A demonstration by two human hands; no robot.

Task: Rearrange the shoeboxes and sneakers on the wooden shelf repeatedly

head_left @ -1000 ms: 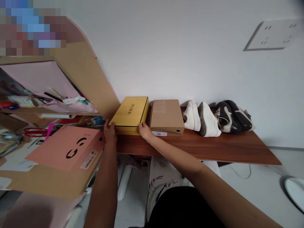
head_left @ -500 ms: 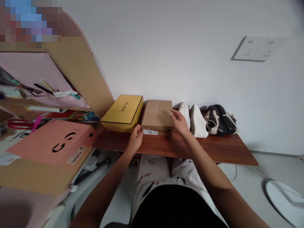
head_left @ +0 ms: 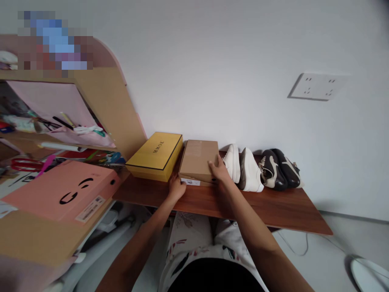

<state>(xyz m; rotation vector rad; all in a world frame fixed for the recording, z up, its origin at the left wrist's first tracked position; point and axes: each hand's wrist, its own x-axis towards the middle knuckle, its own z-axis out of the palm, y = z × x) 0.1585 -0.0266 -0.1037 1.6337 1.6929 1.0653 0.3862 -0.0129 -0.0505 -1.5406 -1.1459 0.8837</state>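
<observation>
A closed brown cardboard shoebox [head_left: 199, 160] lies flat on the wooden board, a white label on its front side. My left hand [head_left: 177, 187] is curled at its front left corner, fingers along the left side. On the opposite side, my right hand [head_left: 219, 169] grips the right edge, thumb over the lid. Left of it lies a yellow shoebox [head_left: 158, 154] marked MMOK. A pair of white sneakers [head_left: 251, 170] stands just right of my right hand, and a pair of black shoes [head_left: 275, 170] stands beyond them.
The reddish-brown board [head_left: 291, 213] runs along the white wall. At left, a pink box [head_left: 60, 188] lies on a desk beneath a shelf unit [head_left: 100, 97] with stationery. A socket panel [head_left: 319, 86] is on the wall at right. A round white object [head_left: 370, 275] lies on the floor.
Both hands have closed in on the brown shoebox; the right one now presses on its right edge, the left on its front left corner. The view has tilted slightly upward.
</observation>
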